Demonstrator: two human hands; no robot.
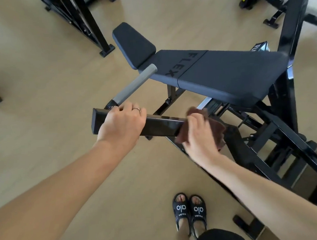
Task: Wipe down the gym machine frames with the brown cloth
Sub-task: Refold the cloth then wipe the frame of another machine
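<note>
Taking the black bar [160, 126] in front of me as the landmark, I count two hands on it, one cloth, one grey grip and two padded cushions beyond.

My left hand [123, 122] sits near the bar's left end, its fingers [134, 110] curled over the far edge in a full grasp, one ring on a finger. Just behind that hand, one grey foam handle [134, 85] angles up and away from the bar.

To the right along the bar, my right hand [199, 134] presses the one brown cloth [218, 129] against the bar's right end; the fingers are bent round the cloth, which wraps the bar and hangs below it.

Beyond the bar lie the two dark pads: a small wedge-shaped seat pad [133, 42] and a long back pad [224, 74] lettered FLEX. Right of the bar, the machine's black frame [279, 149] spreads down to the wooden floor [38, 72].

Below the bar, I see my two feet in one pair of black slides [189, 212]. No containers are in sight.
</note>
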